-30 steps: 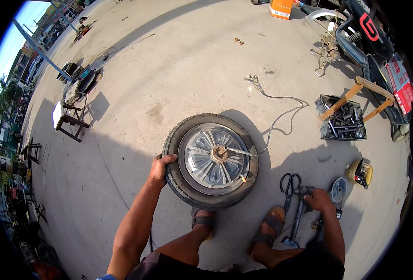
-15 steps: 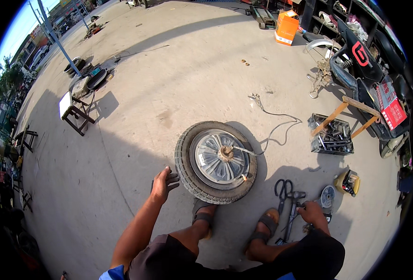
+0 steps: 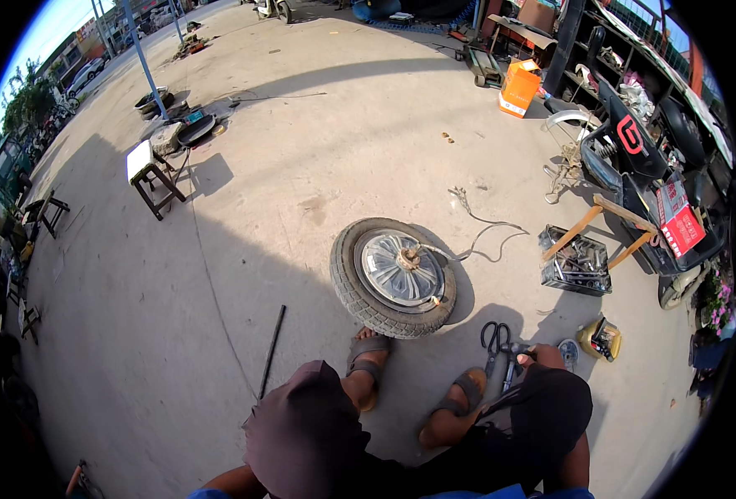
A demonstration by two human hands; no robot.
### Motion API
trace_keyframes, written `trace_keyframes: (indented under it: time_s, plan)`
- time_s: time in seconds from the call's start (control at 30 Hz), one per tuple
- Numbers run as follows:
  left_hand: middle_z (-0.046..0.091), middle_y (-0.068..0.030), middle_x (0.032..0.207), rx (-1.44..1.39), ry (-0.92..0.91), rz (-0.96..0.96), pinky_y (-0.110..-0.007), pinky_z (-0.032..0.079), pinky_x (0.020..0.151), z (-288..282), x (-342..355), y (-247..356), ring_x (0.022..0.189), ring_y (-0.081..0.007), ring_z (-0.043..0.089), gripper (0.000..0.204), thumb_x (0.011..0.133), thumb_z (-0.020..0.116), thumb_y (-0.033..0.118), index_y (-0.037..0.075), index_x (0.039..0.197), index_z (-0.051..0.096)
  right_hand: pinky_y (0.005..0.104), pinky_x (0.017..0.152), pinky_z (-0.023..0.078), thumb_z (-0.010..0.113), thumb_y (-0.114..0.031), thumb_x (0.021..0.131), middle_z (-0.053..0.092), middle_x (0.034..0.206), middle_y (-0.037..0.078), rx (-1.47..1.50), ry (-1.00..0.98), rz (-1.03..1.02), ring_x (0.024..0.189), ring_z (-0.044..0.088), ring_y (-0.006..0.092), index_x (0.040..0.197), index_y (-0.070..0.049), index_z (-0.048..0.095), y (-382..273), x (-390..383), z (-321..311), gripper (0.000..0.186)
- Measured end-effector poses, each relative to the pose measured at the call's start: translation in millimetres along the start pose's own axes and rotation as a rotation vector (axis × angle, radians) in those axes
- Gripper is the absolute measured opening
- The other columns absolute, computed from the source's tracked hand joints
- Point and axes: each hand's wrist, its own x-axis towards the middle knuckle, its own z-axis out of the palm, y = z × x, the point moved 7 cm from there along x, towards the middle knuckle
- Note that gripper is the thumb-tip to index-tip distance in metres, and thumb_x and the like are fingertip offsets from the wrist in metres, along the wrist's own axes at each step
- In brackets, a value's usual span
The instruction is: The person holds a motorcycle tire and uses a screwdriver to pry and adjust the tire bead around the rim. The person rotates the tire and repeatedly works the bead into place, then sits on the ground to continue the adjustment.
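Note:
A hub-motor wheel (image 3: 403, 268) with a black tyre lies in front of my feet, its near edge at my left sandal. My right hand (image 3: 540, 358) is low beside my right knee, fingers curled near the head of a hammer (image 3: 516, 349). Whatever it grips is hidden. Large black-handled scissors (image 3: 494, 334) lie just left of the hammer. Only part of my left forearm (image 3: 236, 482) shows at the lower edge; the left hand is out of sight. A dark rod (image 3: 273, 351) lies on the ground left of my left knee.
A toolbox (image 3: 576, 279) full of metal tools stands at the right, near a yellow container (image 3: 588, 343) and a round metal part (image 3: 567, 353). Behind are motorcycle parts (image 3: 630, 154) and an orange box (image 3: 519, 87). A small stool (image 3: 145, 162) stands far left. A cable (image 3: 488, 224) trails from the wheel.
My left hand has drawn back from beside the wheel and out of view, uncovering the dark rod. My right hand has moved up closer to the hammer head. The whole view has shifted.

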Motion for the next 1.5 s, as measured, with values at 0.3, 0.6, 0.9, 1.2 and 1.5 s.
trace_keyframes:
  time_s: [0.3,0.6,0.9,1.2,1.5]
  plan:
    - [0.072,-0.0132,0.102,-0.024,0.045,0.101,-0.039,0.057,0.084,1.2,-19.2,-20.8,0.089,-0.0247,0.07,0.033,0.095,0.068,0.023,-0.001,0.117,0.064,0.0486,0.085,0.053,0.073,-0.035,0.092,0.073,0.094,0.028,0.054,-0.028,-0.128,0.093,0.071,0.0444,0.105,0.005,0.074,-119.4,15.3,-68.1,0.042]
    - [0.072,-0.0136,0.102,-0.039,0.043,0.14,-0.039,0.057,0.083,11.8,-31.6,-38.4,0.089,-0.0253,0.07,0.034,0.094,0.069,0.023,-0.002,0.117,0.064,0.0472,0.082,0.053,0.069,-0.037,0.092,0.07,0.089,0.029,0.129,-0.054,-0.238,0.087,0.071,0.0408,0.101,0.009,0.072,-165.3,-3.8,-90.6,0.047]
    - [0.072,-0.014,0.101,-0.061,0.052,0.15,-0.039,0.057,0.083,12.6,-41.8,-55.9,0.088,-0.0259,0.07,0.035,0.093,0.07,0.024,-0.002,0.116,0.064,0.0405,0.081,0.055,0.067,-0.027,0.094,0.074,0.094,0.024,0.035,-0.021,-0.413,0.09,0.074,0.0348,0.105,0.004,0.075,-150.6,18.2,-75.3,0.034]
    - [0.072,-0.0144,0.101,-0.059,0.05,0.147,-0.04,0.057,0.082,10.7,-45.8,-63.4,0.088,-0.0266,0.07,0.035,0.092,0.071,0.024,-0.002,0.116,0.065,0.0383,0.073,0.051,0.064,-0.019,0.092,0.07,0.084,0.019,0.201,-0.04,-0.455,0.076,0.063,0.0214,0.092,0.003,0.068,-155.2,26.9,-58.2,0.023]
    - [0.073,-0.0148,0.1,-0.058,0.027,0.139,-0.04,0.057,0.082,15.4,-44.0,-62.2,0.088,-0.0272,0.07,0.036,0.091,0.072,0.024,-0.002,0.115,0.065,0.039,0.077,0.053,0.06,-0.021,0.096,0.07,0.083,0.012,0.159,-0.09,-0.581,0.083,0.066,0.0191,0.092,0.002,0.069,-128.0,32.0,-57.2,0.024]
